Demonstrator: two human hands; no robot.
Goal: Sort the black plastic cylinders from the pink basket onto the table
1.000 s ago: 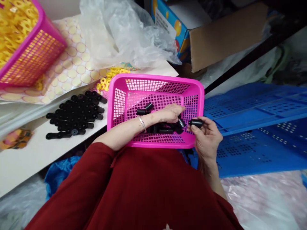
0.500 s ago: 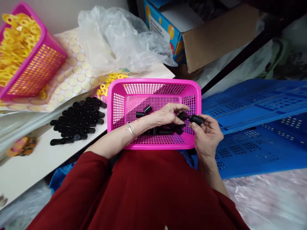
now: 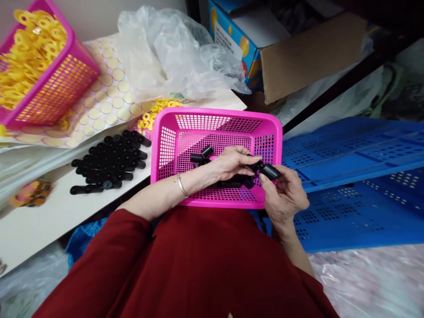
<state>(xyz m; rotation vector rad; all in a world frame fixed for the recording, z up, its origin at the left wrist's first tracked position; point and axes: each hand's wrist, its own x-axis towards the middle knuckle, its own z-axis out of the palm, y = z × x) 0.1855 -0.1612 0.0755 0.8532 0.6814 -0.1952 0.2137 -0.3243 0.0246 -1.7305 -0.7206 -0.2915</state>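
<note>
Over a pink mesh basket (image 3: 217, 203), my left hand (image 3: 233, 164) has its fingers pinched on a small dark piece (image 3: 255, 165), partly hidden by the fingers. My right hand (image 3: 285, 194) grips a black cylinder (image 3: 270, 172) between thumb and fingers at the basket's right rim. The small piece meets the cylinder's left end. Below the hands, several black cylinders (image 3: 196, 158) lie on the basket floor, some hidden by my left hand and forearm.
Left of the basket, many black parts (image 3: 109, 161) lie in rows on a white board (image 3: 49, 221). Another pink basket (image 3: 66, 84) holds yellow pieces (image 3: 33, 53). Plastic bags (image 3: 172, 53) and an open carton (image 3: 308, 57) stand behind; blue crates (image 3: 347, 212) are at the right.
My left hand's fingers have closed in on the small dark piece by the cylinder. The cylinder in my right hand is now tilted more. The whole view has shifted slightly.
</note>
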